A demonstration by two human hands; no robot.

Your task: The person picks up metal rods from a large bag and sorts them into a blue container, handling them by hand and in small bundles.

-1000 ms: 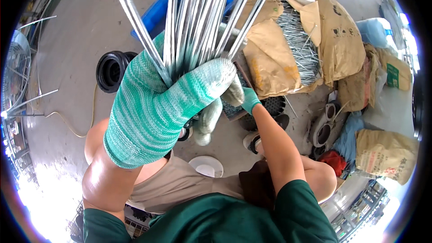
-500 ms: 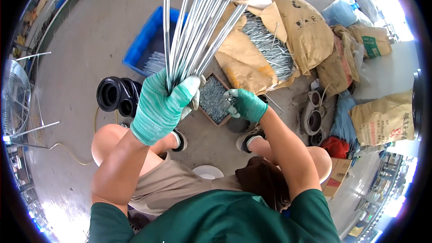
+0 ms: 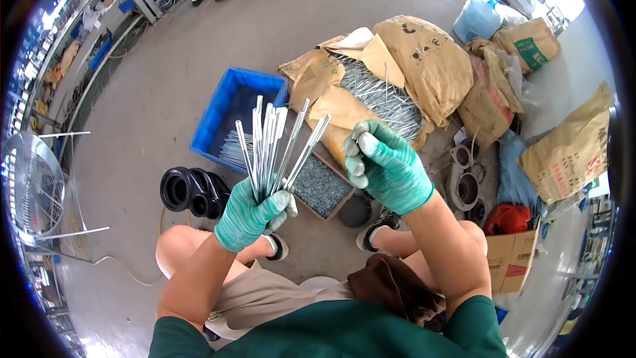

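The left hand clamps its fingers around a fanned bundle of metal rods pointing toward 12 o'clock, while the right hand, fingers curled and apparently empty, hovers at 3 o'clock, with many rods left in the blue crate and the open sack.

We see our left hand gripping a fanned bundle of metal rods, while our right hand hovers beside it, above the blue crate.
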